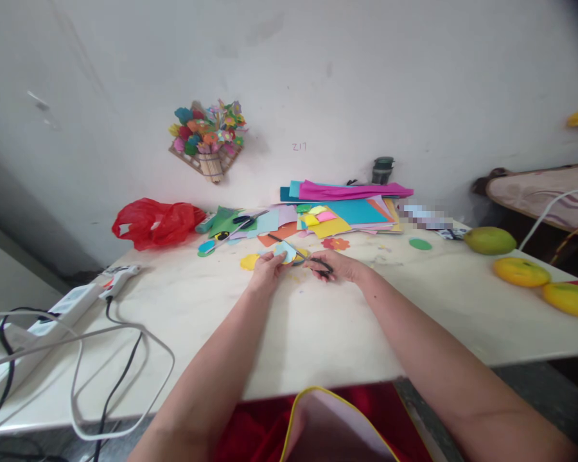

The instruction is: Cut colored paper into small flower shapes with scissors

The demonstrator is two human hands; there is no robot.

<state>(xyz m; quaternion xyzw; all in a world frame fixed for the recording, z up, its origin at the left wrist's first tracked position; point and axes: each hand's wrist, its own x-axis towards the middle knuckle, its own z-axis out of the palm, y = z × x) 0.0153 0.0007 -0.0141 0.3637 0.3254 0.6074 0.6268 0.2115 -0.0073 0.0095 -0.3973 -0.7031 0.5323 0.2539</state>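
Note:
My left hand (268, 269) pinches a light blue paper cutout (284, 252) with a wavy edge. Black-handled scissors (324, 266) are gripped in my right hand (337, 265), their blades pointing left at the paper's edge. Whether the blades are cutting into it I cannot tell. Yellow paper cutouts (249, 262) lie on the table beside and behind my hands. Just beyond, an orange-red flower cutout (336, 244) rests flat. Small paper scraps are scattered under and near the hands.
Behind are stacked coloured sheets (354, 218) and a second pair of scissors (245, 221). A red plastic bag (157, 221) sits at the left, above a power strip (65, 308) with loose cables. Mangoes (521, 271) lie on the right; a green disc (420, 244) is nearer the middle.

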